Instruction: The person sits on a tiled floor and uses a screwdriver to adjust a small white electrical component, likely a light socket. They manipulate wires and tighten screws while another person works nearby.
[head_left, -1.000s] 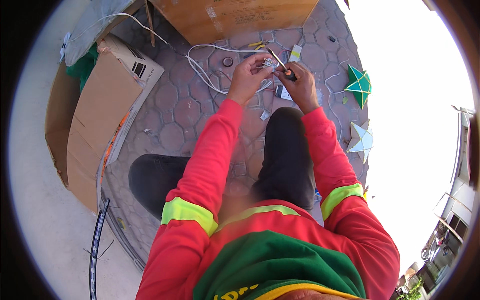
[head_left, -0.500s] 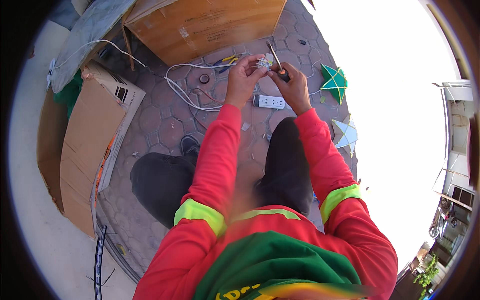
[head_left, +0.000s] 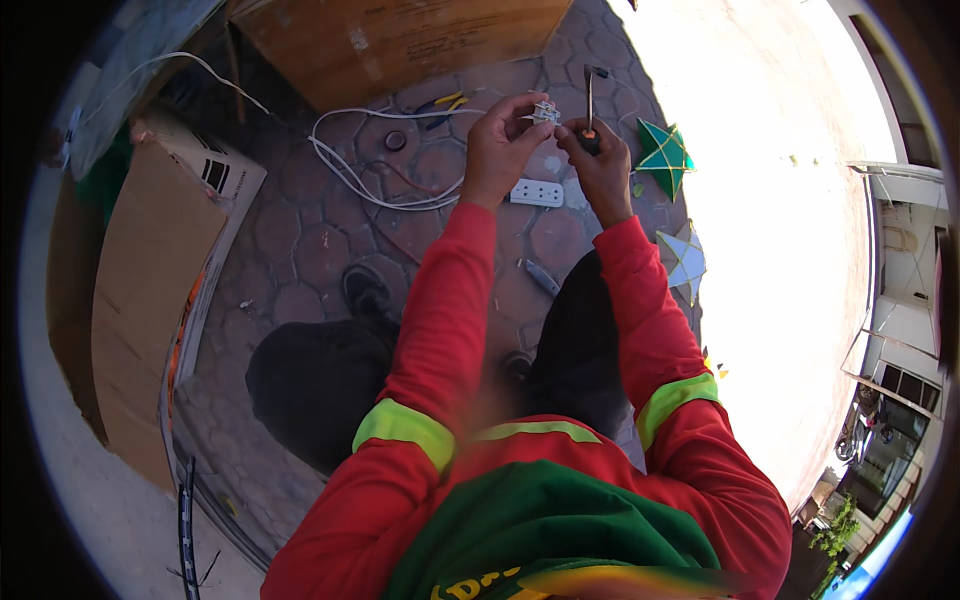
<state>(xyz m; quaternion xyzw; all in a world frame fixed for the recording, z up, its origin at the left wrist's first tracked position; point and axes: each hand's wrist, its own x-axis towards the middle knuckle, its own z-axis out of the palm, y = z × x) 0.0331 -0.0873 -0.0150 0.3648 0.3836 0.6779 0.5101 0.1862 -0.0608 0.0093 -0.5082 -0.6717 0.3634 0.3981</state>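
My left hand (head_left: 500, 150) pinches a small white electrical fitting (head_left: 543, 114) between thumb and fingers. Beside it my right hand (head_left: 595, 170) grips a screwdriver (head_left: 589, 139) with a black and orange handle, its metal shaft standing up to the right of the fitting; my right fingertips are at the fitting's lower edge. Below them a white power strip (head_left: 536, 193) lies on the pavers. White cable (head_left: 325, 145) loops around to the left, near a roll of tape (head_left: 395, 141) and yellow-handled pliers (head_left: 440, 103). A grey knife-like tool (head_left: 541, 276) lies by my right leg.
A large brown box (head_left: 410, 40) stands ahead, opened cardboard (head_left: 150, 290) at the left. A green star (head_left: 664, 158) and a pale star (head_left: 685, 260) lie on the right. The hexagonal paving (head_left: 290, 230) meets a sunlit strip (head_left: 770, 300). A black strip (head_left: 187, 520) is at lower left.
The screwdriver has tilted more upright, its tip moving right and away from the fitting. The view has shifted, showing both hands slightly farther right and the grey knife-like tool more fully.
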